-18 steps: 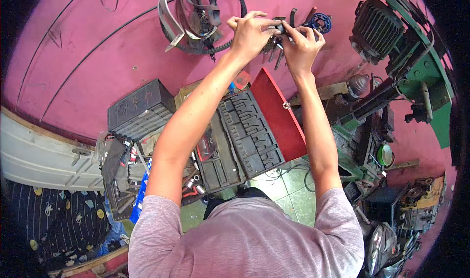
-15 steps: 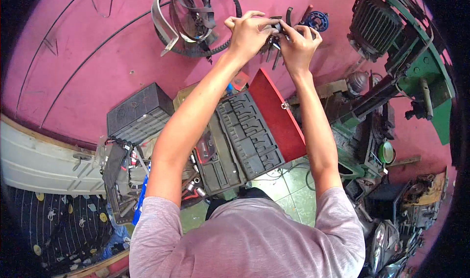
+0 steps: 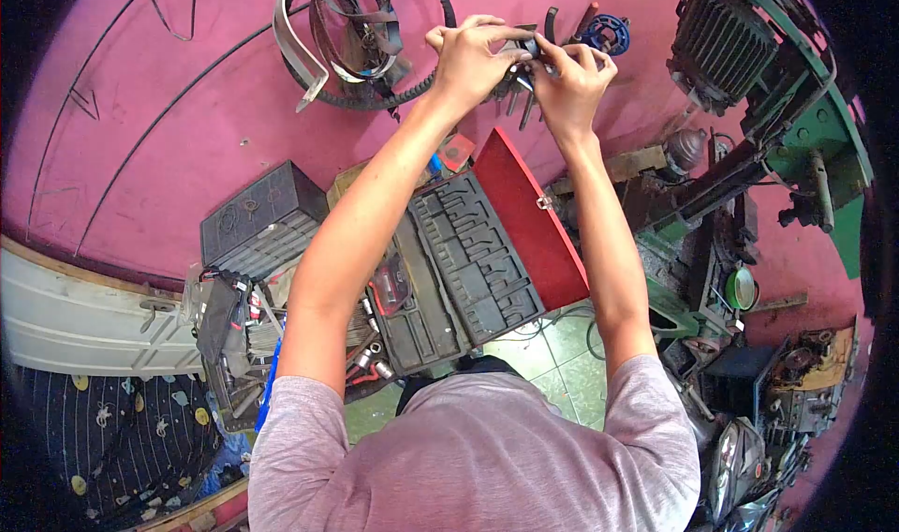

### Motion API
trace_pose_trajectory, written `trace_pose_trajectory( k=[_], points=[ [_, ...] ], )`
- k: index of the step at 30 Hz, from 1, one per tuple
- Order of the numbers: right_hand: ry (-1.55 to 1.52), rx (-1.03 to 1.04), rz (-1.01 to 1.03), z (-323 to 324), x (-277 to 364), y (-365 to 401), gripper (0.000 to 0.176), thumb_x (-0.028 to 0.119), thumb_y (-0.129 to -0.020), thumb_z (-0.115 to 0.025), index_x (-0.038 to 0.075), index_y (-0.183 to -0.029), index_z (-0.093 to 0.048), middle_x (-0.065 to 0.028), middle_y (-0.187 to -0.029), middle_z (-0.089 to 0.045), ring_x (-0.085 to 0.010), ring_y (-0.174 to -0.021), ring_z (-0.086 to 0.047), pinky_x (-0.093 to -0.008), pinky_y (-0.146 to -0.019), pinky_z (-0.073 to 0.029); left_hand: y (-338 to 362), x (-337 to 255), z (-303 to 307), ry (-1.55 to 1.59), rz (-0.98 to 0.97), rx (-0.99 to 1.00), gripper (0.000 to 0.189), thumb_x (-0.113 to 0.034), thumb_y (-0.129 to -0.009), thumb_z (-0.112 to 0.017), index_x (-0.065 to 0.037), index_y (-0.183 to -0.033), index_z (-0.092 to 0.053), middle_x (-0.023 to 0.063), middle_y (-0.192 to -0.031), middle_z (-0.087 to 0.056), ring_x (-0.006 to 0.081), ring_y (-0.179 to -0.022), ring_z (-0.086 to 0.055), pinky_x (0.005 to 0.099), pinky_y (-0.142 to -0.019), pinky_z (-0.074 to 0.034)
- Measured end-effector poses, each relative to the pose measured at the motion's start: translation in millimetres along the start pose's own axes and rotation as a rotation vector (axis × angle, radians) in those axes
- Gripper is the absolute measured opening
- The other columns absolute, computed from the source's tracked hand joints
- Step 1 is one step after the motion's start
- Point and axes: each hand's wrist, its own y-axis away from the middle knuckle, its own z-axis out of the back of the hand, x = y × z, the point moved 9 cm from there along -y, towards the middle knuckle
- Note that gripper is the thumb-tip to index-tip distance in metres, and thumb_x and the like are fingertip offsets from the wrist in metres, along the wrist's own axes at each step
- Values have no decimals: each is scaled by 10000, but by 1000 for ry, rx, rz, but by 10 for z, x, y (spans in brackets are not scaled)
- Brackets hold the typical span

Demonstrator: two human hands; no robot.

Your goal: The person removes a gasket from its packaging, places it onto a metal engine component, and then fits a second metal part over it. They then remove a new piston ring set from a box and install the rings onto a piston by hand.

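Both arms reach up to the pink wall. My left hand (image 3: 470, 59) has its thumb and forefinger closed on one side of a small dark piece (image 3: 528, 45), whose kind I cannot make out. From the other side, my right hand (image 3: 571, 87) pinches at the same piece, its other fingers curled. Just below the fingertips, several dark metal rods (image 3: 527, 112) hang down, partly hidden by the hands. A blue round handwheel-like part (image 3: 606, 36) is on the wall right of my right hand. Belts and metal strips (image 3: 361, 31) hang to the left of my left hand.
Below my arms lies an open toolbox with a black moulded tray (image 3: 473, 256) and red lid (image 3: 534, 223). A black drawer cabinet (image 3: 262, 214) and loose tools (image 3: 373, 363) are at left. A green machine (image 3: 815, 162) with a finned motor (image 3: 726, 45) stands at right.
The view has shifted slightly, and the hanging belts appear a little farther left. Both hands stay pinched at the small dark piece, with only slight finger movement.
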Motion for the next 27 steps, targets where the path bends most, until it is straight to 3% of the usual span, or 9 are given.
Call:
trace_pose_trajectory(
  k=[9,14,16,20,27],
  points=[
    [90,126,-26,-317,-55,98,341,172,-749,-830,156,-1085,-775,2,-814,-692,-179,-892,-631,-475,-948,-364,29,137,-141,-135,75,99,285,-345,-803,-806,-264,-1076,-820,56,-1033,-774,207,-1128,-652,461,-948,-283],
    [218,196,-24,-466,-135,145,261,195,-764,-806,141,-1013,-750,-25,-830,-726,-215,-949,-634,-501,-941,-360,52,222,-334,-239,140,186,273,-329,-823,-799,-261,-1087,-817,55,-982,-769,233,-1081,-640,478,-941,-297],
    [272,365,-20,-632,-201,259,243,212,-762,-804,143,-985,-736,-34,-851,-740,-234,-972,-631,-519,-928,-361,126,256,-471,-354,156,317,252,-305,-836,-792,-263,-1083,-816,56,-942,-761,241,-1073,-630,488,-937,-305],
    [222,312,-29,-589,-233,325,288,209,-757,-807,170,-1039,-760,-15,-867,-743,-235,-984,-625,-528,-934,-353,166,248,-499,-331,130,300,237,-262,-852,-776,-263,-1087,-814,50,-919,-757,235,-1071,-634,503,-947,-309],
    [246,268,40,-351,-45,188,213,166,-781,-769,202,-990,-790,29,-876,-744,-222,-1001,-617,-535,-970,-346,149,140,-372,-347,20,262,209,-253,-863,-761,-220,-1062,-815,18,-993,-771,210,-1120,-631,490,-922,-293]
  ],
)
